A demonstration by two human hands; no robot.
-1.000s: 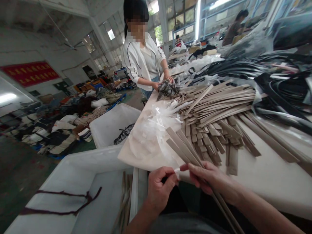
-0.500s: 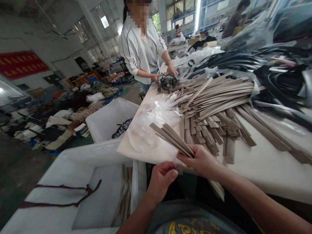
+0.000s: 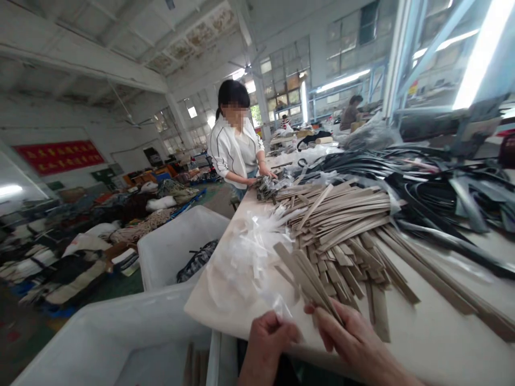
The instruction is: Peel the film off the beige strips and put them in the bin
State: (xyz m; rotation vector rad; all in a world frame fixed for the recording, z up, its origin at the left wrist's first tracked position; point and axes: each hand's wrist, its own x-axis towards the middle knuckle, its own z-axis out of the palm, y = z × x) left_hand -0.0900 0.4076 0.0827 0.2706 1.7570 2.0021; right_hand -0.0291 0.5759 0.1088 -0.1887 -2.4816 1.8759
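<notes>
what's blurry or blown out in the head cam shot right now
In the head view, the tube light at upper right is blown out and the clear plastic on the table shows white glare; the left hand and held strips look soft, probably from motion; the banner lettering is smeared, and the floor at lower left is dim.

A red wall banner [image 3: 59,156] carries two lines of yellow characters, too blurred to read

Strips [image 3: 346,220] lie on the worktop [image 3: 422,332] — cords [image 3: 434,187] behind them, plastic [image 3: 251,246] to their left — bins [image 3: 104,327] left of it.
</notes>
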